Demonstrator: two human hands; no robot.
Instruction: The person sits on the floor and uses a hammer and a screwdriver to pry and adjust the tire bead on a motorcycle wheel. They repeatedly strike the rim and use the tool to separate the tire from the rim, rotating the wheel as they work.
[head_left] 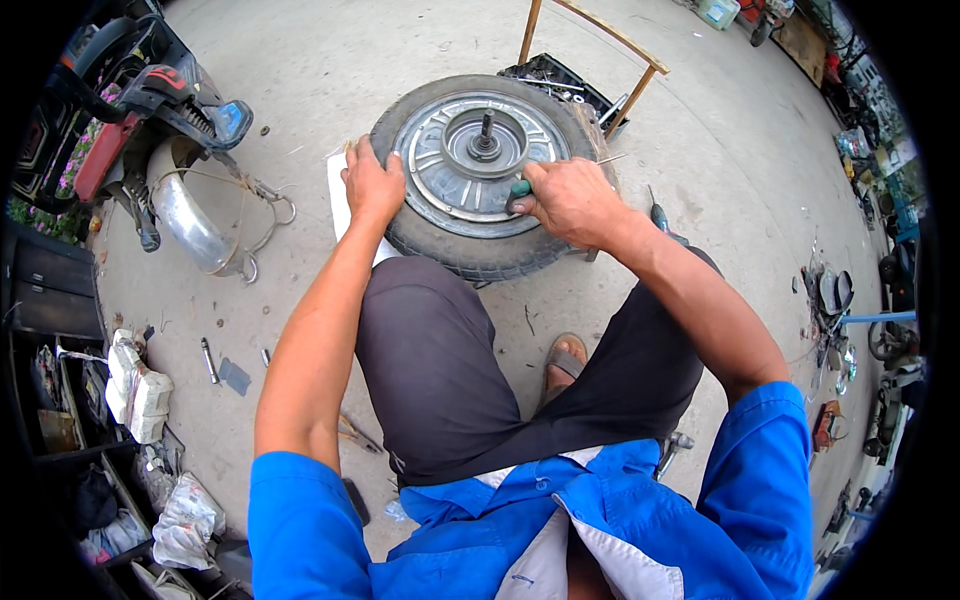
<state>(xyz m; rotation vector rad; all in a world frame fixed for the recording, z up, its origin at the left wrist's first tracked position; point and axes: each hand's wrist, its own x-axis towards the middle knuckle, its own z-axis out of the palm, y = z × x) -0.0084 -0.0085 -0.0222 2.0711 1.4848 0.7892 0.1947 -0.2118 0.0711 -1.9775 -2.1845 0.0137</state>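
A motor wheel with a black tyre (470,245) lies on its side in front of my knees, its threaded axle (487,130) pointing up from the grey hub (440,185). On the left edge of the tyre rests my left hand (375,185), fingers spread and holding nothing. My right hand (578,200) is closed round a green-handled screwdriver (520,188) over the right side of the wheel. The handle's end shows left of the fist, and a thin shaft seems to stick out on the right. Whether its tip touches anything, I cannot tell.
Behind the wheel are a black tool tray (560,80) and a wooden frame (630,95). A power tool (660,215) lies by my right knee. At the left stands a vehicle part with a curved silver fender (195,220). Shelves (60,400) line the left, scattered parts (835,300) the right.
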